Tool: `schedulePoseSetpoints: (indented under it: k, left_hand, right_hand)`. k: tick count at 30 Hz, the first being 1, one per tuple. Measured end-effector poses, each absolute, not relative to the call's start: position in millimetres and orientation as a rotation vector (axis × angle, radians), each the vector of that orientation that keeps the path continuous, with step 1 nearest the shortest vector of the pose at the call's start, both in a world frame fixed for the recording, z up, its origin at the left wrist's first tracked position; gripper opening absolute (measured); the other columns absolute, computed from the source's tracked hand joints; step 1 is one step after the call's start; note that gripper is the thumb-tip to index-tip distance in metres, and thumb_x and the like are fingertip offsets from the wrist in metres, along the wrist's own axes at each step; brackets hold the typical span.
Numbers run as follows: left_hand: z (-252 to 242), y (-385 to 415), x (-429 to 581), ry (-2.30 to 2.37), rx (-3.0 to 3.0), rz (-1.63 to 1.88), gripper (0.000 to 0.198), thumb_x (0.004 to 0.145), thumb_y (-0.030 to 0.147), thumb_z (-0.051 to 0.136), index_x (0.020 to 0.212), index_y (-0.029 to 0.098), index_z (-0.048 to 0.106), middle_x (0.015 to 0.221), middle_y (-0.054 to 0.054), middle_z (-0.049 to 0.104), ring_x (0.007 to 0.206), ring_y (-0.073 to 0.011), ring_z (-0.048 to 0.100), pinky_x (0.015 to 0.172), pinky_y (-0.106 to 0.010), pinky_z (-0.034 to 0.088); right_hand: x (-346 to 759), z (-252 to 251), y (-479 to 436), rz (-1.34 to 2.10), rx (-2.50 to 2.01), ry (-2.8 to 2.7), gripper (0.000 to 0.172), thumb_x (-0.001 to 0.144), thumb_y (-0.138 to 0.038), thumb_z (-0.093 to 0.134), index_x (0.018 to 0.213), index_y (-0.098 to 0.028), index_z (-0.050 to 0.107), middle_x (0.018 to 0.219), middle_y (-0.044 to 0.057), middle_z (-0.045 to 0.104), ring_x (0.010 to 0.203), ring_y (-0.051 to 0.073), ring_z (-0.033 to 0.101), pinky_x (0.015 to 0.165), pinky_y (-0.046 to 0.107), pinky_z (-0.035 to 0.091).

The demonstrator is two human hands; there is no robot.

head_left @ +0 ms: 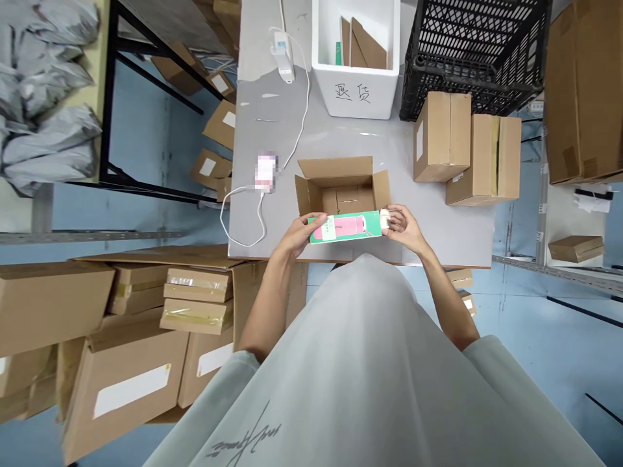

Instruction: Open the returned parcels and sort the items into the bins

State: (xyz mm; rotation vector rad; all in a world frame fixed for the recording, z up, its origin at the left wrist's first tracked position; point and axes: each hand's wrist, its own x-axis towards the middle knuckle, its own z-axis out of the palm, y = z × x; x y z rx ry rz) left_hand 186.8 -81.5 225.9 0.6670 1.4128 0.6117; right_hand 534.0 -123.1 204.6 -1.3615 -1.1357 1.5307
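Observation:
A long, slim product box (345,227), green with a pink picture on its face, is held level above the table's front edge. My left hand (300,233) grips its left end, thumb on top. At the right end, the fingers of my right hand (405,227) are closed around a small white part (384,218); whether this is the box's end flap or something coming out of it, I cannot tell. Just behind the product box stands an open cardboard box (341,188) with its flaps raised. Its visible inside is bare cardboard.
On the grey table (272,130) are a white bin (357,94) with cardboard pieces, a black crate (467,71), two closed cartons (448,139), and a white device (266,172) on a cable. Stacked cartons (131,383) stand at left; grey parcels (48,143) fill a shelf.

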Motion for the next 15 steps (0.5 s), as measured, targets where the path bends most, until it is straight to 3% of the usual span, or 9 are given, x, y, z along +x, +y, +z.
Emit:
schedulePoseSetpoints:
  k: [4, 9, 15]
  left_hand:
    - [226.9, -76.9, 178.7, 1.374, 0.648, 0.643, 0.081, 0.055, 0.082, 0.105, 0.097, 0.017, 0.083, 0.090, -0.008, 0.083, 0.082, -0.0228, 0.076, 0.073, -0.031, 0.059]
    - [224.8, -62.0, 168.2, 1.407, 0.644, 0.718, 0.081, 0.059, 0.085, 0.101, 0.098, 0.018, 0.078, 0.087, -0.006, 0.080, 0.082, -0.0230, 0.076, 0.070, -0.030, 0.058]
    - [210.7, -40.7, 185.4, 1.532, 0.713, 0.787, 0.073, 0.073, 0.083, 0.094, 0.102, 0.019, 0.074, 0.084, -0.003, 0.074, 0.077, -0.0189, 0.069, 0.067, -0.028, 0.052]
  right_hand:
    - [566.6, 203.4, -125.0, 1.380, -1.385, -0.920, 0.079, 0.072, -0.070, 0.093, 0.135, -0.030, 0.069, 0.143, 0.010, 0.074, 0.124, 0.029, 0.075, 0.099, 0.042, 0.069]
    - [617.4, 210.1, -133.7, 1.176, -1.340, -0.597, 0.066, 0.073, -0.058, 0.090, 0.132, -0.033, 0.073, 0.137, 0.005, 0.073, 0.127, 0.028, 0.070, 0.093, 0.042, 0.074]
    - [638.0, 225.2, -137.2, 1.088, -1.314, -0.529, 0.060, 0.075, -0.055, 0.081, 0.130, -0.032, 0.074, 0.136, 0.006, 0.069, 0.128, 0.028, 0.068, 0.087, 0.037, 0.074]
